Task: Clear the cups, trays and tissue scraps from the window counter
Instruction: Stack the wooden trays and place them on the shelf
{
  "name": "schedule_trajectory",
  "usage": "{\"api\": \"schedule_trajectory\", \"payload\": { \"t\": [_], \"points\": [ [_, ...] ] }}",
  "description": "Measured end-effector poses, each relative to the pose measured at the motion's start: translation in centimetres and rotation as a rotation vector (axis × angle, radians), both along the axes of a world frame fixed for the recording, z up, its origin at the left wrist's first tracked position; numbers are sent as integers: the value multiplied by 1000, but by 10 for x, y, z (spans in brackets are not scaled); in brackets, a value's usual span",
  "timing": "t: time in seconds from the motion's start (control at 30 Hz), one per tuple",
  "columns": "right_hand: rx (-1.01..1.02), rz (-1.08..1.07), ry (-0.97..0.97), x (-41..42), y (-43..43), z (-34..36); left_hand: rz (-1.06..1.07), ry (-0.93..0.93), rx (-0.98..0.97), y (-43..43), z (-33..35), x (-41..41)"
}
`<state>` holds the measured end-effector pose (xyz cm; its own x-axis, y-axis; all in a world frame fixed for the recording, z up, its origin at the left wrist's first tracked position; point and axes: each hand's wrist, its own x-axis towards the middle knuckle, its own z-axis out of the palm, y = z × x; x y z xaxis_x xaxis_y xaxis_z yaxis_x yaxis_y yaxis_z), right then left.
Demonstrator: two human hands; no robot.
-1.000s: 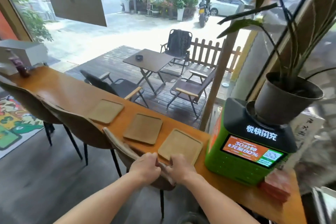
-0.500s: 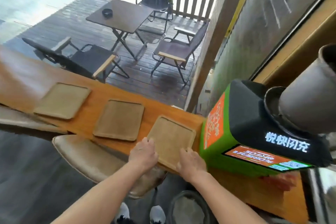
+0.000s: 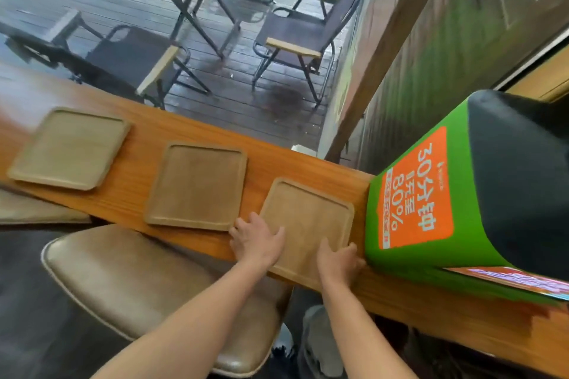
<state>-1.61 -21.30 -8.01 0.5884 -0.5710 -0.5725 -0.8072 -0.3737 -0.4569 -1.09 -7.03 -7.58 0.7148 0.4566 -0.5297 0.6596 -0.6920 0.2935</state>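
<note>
Three empty wooden trays lie in a row on the orange-brown window counter (image 3: 271,160): a left tray (image 3: 69,148), a middle tray (image 3: 197,186) and a right tray (image 3: 308,221). My left hand (image 3: 257,240) rests on the right tray's near left corner, fingers spread over its rim. My right hand (image 3: 338,257) grips the same tray's near right corner. The tray lies flat on the counter, its near edge over the counter's front. No cups or tissue scraps show.
A green and black charging kiosk (image 3: 462,194) stands on the counter just right of the right tray. A tan padded chair (image 3: 129,280) sits under the counter below my arms. Behind the glass are a dark deck table and folding chairs (image 3: 295,37).
My view has tipped down and closer to the counter. Both hands left the chair back and moved onto the right tray's near corners, the right hand closing on its corner.
</note>
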Motion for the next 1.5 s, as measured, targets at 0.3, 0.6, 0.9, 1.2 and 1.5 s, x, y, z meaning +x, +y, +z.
{"api": "schedule_trajectory", "payload": {
  "t": [0.3,0.6,0.9,1.2,1.5],
  "points": [
    [177,-32,12,0,3,37,92,73,-426,59,26,5],
    [146,195,-79,28,101,113,235,-116,-442,156,97,-3],
    [271,389,-221,35,260,165,305,-276,-282,307,167,-23],
    [294,519,-227,56,366,159,408,-319,-305,406,160,-27],
    [198,584,-27,85,442,113,379,-117,-342,493,121,12]
  ]
}}
